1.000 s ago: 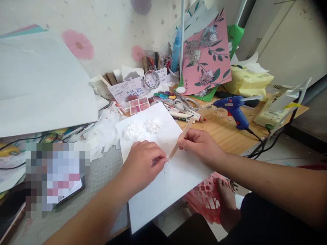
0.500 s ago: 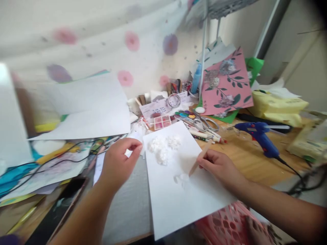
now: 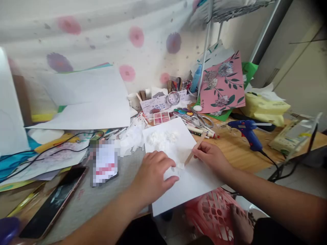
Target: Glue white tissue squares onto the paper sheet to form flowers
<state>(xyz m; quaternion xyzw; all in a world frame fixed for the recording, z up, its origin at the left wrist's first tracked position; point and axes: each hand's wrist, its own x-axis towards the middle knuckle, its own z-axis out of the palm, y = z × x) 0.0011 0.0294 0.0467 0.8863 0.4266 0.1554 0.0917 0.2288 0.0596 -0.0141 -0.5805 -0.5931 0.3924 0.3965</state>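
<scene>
A wooden craft stick is held in my right hand, its lower end touching a white patch on the white sheet. My left hand reaches over the sheet's left side. Its thumb and forefinger are apart on either side of the area by the patch, and I see nothing held between them. Fluffy white paper clusters lie on the upper part of the sheet, partly hidden by my left fingers.
Loose white paper strips lie left of the sheet, and a phone farther left. Scissors and markers are behind it. A blue glue gun sits at the right. A pink perforated stool stands below the table.
My left hand has moved right, from beside the sheet to over it, and its pinched fingers have spread. My right hand still holds the craft stick at the white patch. The camera view has shifted.
</scene>
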